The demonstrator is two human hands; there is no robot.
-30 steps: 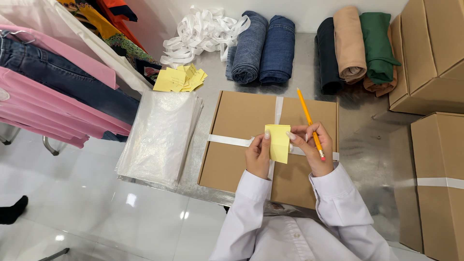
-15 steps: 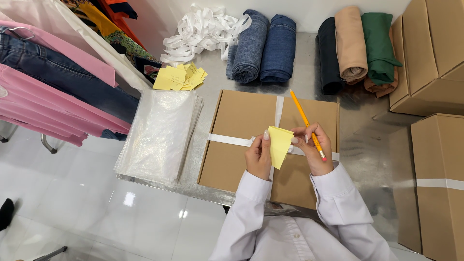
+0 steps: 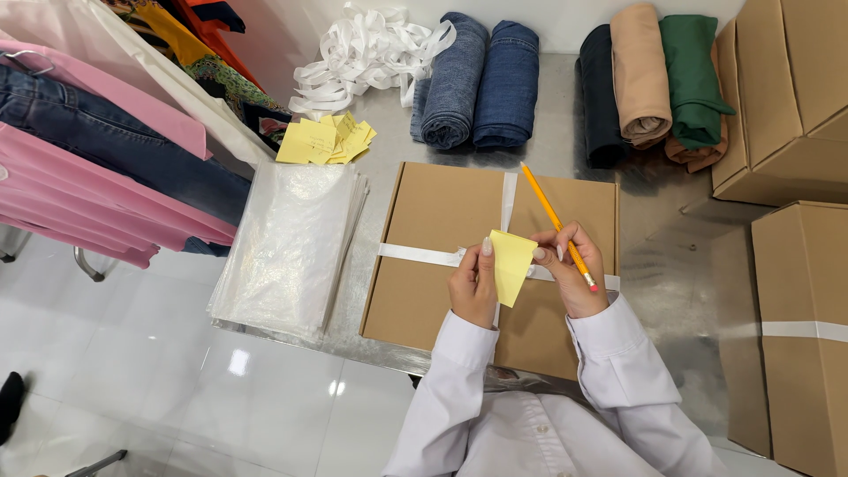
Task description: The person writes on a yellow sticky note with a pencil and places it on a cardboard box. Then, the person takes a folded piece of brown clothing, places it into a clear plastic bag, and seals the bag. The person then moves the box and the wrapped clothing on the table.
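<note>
Your left hand (image 3: 473, 287) and right hand (image 3: 570, 274) pinch a yellow note (image 3: 511, 263) above the box (image 3: 442, 221); the right also grips a pencil (image 3: 556, 225).

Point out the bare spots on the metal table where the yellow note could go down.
Bare metal table shows right of the ribboned cardboard box, before the stacked boxes. A narrow strip runs between the yellow notes, rolled jeans and that box. The left is crowded with plastic bags.
</note>
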